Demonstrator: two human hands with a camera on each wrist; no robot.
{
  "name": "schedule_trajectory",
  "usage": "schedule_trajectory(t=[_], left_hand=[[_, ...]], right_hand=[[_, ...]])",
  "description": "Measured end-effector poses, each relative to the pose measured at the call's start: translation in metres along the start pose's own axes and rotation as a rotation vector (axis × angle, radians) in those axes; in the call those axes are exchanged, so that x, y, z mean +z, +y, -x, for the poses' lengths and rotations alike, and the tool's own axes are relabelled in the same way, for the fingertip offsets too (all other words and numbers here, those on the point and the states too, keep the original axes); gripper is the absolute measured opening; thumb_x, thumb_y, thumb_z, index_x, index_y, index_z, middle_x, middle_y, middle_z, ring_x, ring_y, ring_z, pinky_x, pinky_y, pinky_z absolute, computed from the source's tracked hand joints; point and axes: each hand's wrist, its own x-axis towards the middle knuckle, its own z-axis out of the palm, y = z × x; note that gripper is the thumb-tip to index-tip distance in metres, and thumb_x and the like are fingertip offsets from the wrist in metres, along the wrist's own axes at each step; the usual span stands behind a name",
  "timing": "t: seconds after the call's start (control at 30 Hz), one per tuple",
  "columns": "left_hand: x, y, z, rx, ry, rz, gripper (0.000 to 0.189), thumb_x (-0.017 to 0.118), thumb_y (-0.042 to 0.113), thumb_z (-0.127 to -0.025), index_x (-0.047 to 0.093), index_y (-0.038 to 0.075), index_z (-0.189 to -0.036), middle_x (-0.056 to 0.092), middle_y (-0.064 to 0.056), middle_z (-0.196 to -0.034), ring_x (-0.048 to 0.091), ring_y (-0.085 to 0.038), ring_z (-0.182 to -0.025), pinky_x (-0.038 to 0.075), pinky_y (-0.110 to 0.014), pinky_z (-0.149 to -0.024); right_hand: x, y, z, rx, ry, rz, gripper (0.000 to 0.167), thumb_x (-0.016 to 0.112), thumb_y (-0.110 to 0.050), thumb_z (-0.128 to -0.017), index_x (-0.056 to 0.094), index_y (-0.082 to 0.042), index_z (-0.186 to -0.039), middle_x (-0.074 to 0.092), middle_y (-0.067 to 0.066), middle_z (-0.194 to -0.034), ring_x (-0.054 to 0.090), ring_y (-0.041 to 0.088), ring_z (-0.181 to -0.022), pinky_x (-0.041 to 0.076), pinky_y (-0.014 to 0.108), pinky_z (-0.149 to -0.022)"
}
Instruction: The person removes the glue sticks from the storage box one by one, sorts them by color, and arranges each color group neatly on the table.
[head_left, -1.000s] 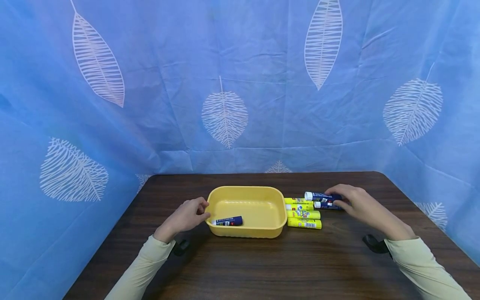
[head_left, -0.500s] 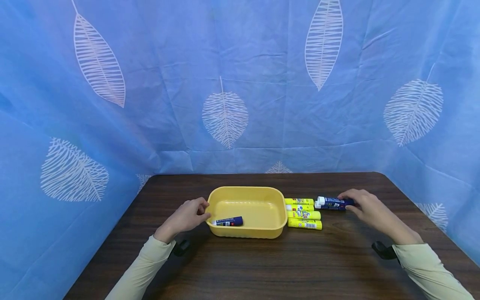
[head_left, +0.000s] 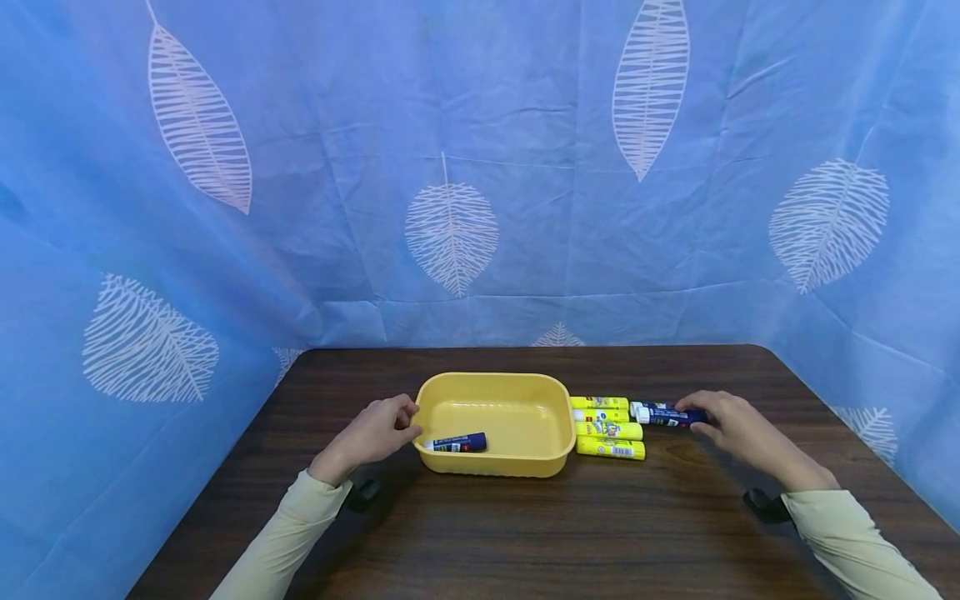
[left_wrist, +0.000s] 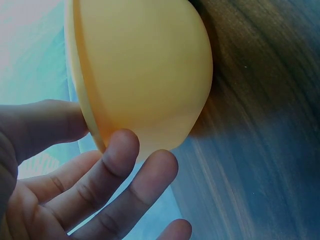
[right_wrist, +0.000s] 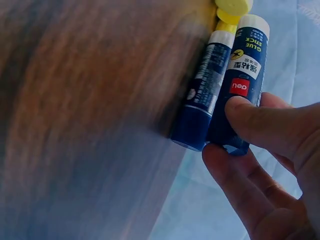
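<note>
My left hand pinches the left rim of a yellow plastic basin. In the left wrist view, the thumb and fingers meet at the rim of the basin, with other fingers spread outside its wall. One dark blue glue stick lies inside, near the front wall. To the basin's right, my right hand grips the dark blue end of a glue stick between thumb and fingers. A second dark blue glue stick lies right alongside it, mostly hidden behind it in the head view.
Several yellow glue sticks lie in a row against the basin's right side, just left of the blue pair. All stand on a dark wooden table. A blue curtain with white leaf prints hangs behind the table's far edge.
My right hand has carried its glue stick rightward, then down and nearer, from above the other blue one to its near side. My left hand stays at the basin rim.
</note>
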Motion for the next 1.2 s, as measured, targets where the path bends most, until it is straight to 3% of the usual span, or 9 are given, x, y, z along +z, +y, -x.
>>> schedule_trajectory(t=[1.2], left_hand=[[-0.002,-0.001,0.001,0.023,-0.015,0.027,0.03,0.072,0.011,-0.095,0.064,0.0,-0.122,0.068,-0.005,-0.093,0.06,-0.016,-0.078,0.059,-0.036,-0.078]], right_hand=[[0.015,0.004,-0.002,-0.015,-0.015,0.002,0.027,0.079,0.005,-0.083,0.072,-0.001,-0.108,0.073,0.016,-0.104,0.07,0.036,-0.096,0.058,0.05,-0.079]])
